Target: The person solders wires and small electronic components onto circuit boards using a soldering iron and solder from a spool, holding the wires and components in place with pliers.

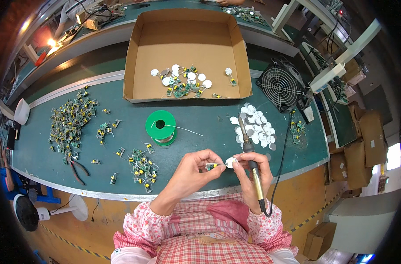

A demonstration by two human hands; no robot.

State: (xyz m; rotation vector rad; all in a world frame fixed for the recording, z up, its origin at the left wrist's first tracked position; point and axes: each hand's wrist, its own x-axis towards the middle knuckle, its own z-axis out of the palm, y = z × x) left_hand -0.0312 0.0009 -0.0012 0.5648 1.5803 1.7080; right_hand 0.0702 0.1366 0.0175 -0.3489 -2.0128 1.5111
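Observation:
My left hand (194, 169) pinches a small green circuit board (212, 166) with a yellow part on it. Between the thumb and fingers of my right hand (255, 169) is a round white disc (230, 163), close to the board; a thin wire seems to run between the two. That same hand also grips a soldering iron (257, 187), its tip pointing up and away over a pile of white discs (264, 132). Left of my hands stands a green spool of solder wire (160, 121), a loose end trailing right.
A cardboard box (187, 44) at the back holds boards joined to discs. Loose circuit boards (72, 116) heap at the left, with another group (142, 169) nearer. Pliers (77, 169) lie by the front edge. A black fan (281, 86) stands back right; the iron's cord (282, 165) loops beside it.

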